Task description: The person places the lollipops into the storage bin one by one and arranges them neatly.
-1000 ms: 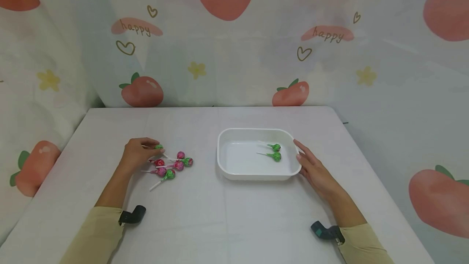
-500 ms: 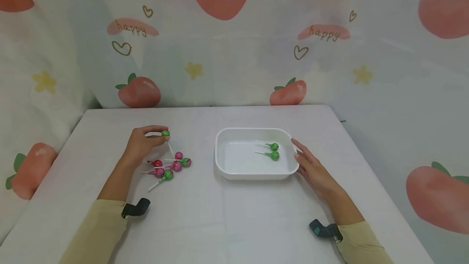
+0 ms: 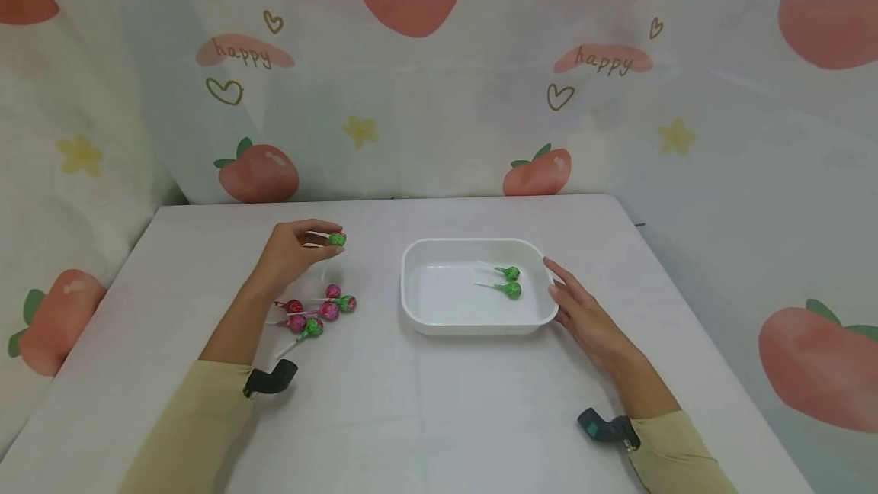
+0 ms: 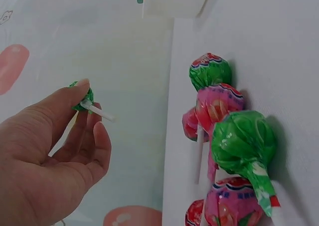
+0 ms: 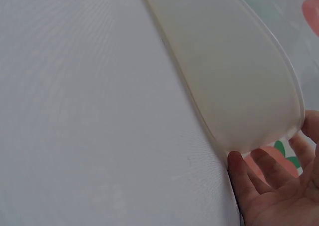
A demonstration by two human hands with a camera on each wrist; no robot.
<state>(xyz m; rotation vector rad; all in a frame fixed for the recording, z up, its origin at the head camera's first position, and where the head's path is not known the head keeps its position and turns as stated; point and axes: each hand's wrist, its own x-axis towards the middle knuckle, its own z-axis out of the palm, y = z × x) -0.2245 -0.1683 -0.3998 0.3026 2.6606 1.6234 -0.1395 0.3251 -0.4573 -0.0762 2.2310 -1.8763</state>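
Note:
My left hand (image 3: pixel 291 251) pinches a green-wrapped lollipop (image 3: pixel 337 238) by its head, held up above the table. In the left wrist view that hand (image 4: pixel 55 151) has thumb and fingertips on the green wrapper, and the white stick points out to the right. Loose lollipops (image 3: pixel 313 327) in green, pink and red wrappers lie bunched below the hand. A white rectangular tray (image 3: pixel 442 319) stands right of them, holding two green lollipops (image 3: pixel 512 290) near its right end. My right hand (image 3: pixel 588 319) holds that end, with digits at the rim and fingertips against the outer wall (image 5: pixel 239 96).
The white-covered table (image 3: pixel 384 410) runs back to a hanging cloth (image 3: pixel 439 113) printed with peaches, hearts and flowers. A black wrist camera (image 3: pixel 270 380) sits at the left sleeve, another black camera (image 3: pixel 607 430) at the right.
My left hand has lifted the green lollipop off the bunch and carried it up and to the right, towards the tray. The right hand stays at the tray's end.

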